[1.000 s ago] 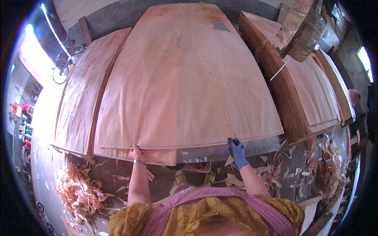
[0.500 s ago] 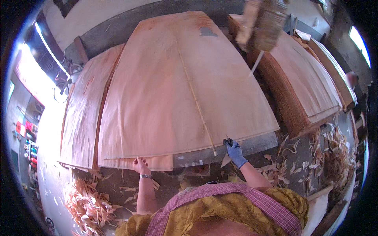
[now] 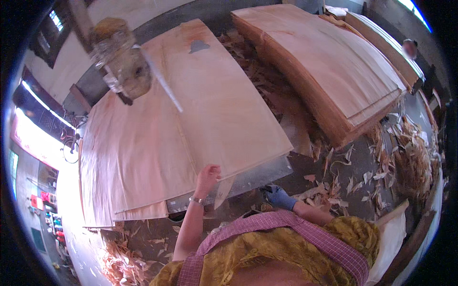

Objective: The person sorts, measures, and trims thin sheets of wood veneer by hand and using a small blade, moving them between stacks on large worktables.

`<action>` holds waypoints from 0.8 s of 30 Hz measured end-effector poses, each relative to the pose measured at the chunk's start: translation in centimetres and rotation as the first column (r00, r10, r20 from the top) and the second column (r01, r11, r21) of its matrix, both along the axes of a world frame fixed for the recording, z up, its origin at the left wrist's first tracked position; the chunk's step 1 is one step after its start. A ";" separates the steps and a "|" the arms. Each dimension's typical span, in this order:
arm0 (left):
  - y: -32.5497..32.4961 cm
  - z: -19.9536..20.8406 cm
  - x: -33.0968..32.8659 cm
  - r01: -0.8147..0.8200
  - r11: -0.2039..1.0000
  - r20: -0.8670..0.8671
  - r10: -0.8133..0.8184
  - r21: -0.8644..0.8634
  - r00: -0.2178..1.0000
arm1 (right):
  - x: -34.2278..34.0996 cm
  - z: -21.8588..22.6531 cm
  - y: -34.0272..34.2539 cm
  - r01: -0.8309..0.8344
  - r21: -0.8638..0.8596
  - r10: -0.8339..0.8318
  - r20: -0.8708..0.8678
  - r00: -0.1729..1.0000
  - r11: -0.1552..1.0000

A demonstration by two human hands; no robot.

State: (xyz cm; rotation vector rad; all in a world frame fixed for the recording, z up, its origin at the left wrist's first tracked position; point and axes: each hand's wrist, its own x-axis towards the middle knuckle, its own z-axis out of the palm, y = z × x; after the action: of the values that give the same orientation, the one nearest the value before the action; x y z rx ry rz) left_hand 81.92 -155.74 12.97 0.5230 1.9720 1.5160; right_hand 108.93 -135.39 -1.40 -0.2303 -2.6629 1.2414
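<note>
My bare left hand [image 3: 208,177], with a band at its wrist, is over the near edge of a broad stack of pale wood veneer sheets [image 3: 238,124]. Its fingers are curled; what they grip, if anything, cannot be made out. A thin stick-like line [image 3: 185,145] runs down the top sheet towards this hand. Beside the fingers, a pointed veneer sliver [image 3: 223,193] hangs past the edge. My right hand [image 3: 279,196], in a blue glove with dark fingertips, is drawn back near my body, off the stack. Its fingers are bent in, their contents hidden.
A taller veneer stack [image 3: 324,66] stands at right across a gap strewn with scraps. Shavings lie piled at lower left [image 3: 119,262] and right [image 3: 412,162]. A blurred brown hanging object [image 3: 121,57] with a pale rod [image 3: 162,78] covers the stack's upper left.
The view has swung right. My left hand has moved right along the near edge, and my right hand has pulled back from the sheets. The blurred hanging object now appears at upper left.
</note>
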 end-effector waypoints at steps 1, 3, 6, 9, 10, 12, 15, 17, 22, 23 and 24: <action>2.3 0.0 0.9 0.136 0.990 -0.054 -0.138 -0.038 0.989 | 1.2 -0.5 1.8 0.048 0.131 -0.048 -0.006 0.999 0.990; 5.7 -2.0 1.4 0.223 0.970 -0.239 -0.241 -0.099 0.941 | 3.5 -1.3 2.9 0.133 0.224 -0.139 0.010 0.990 0.965; 10.8 -4.4 2.6 0.243 0.944 -0.361 -0.312 -0.223 0.879 | 5.3 1.9 5.4 0.300 -0.011 -0.299 0.050 0.953 0.954; 16.4 -3.5 5.1 0.215 0.923 -0.378 -0.332 -0.319 0.864 | 8.7 2.4 9.4 0.402 -0.179 -0.345 0.282 0.895 0.898; 18.2 -3.2 5.2 0.197 0.917 -0.386 -0.331 -0.346 0.861 | 9.4 2.1 10.6 0.280 -0.164 -0.261 0.128 0.957 0.946; 21.4 -4.7 5.1 0.122 0.906 -0.463 -0.319 -0.406 0.827 | 10.5 1.2 13.8 0.365 -0.219 -0.282 0.335 0.899 0.905; 27.7 -3.9 4.9 0.005 0.894 -0.591 -0.301 -0.448 0.749 | 11.6 0.2 20.9 0.470 -0.377 -0.301 0.427 0.853 0.798; 31.0 -3.7 3.5 -0.097 0.875 -0.637 -0.266 -0.475 0.724 | 10.7 -2.1 26.8 0.385 -0.195 -0.312 0.323 0.893 0.902; 39.7 -6.6 -1.8 -0.308 0.766 -0.682 -0.223 -0.564 0.696 | 10.0 -5.0 40.1 0.340 -0.184 -0.223 0.463 0.858 0.922; 41.5 -7.0 -3.1 -0.351 0.746 -0.710 -0.226 -0.567 0.667 | 9.2 -5.8 42.6 0.298 -0.133 -0.210 0.450 0.868 0.945; 43.4 -7.4 -4.8 -0.395 0.723 -0.736 -0.230 -0.567 0.636 | 7.9 -6.9 45.3 0.252 -0.081 -0.193 0.436 0.879 0.964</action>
State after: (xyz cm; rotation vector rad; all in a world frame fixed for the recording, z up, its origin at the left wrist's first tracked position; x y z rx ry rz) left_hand 77.08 -112.37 5.62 0.8235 3.0577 0.4112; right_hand 116.82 -90.06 -8.29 -0.9024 -2.7855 1.4309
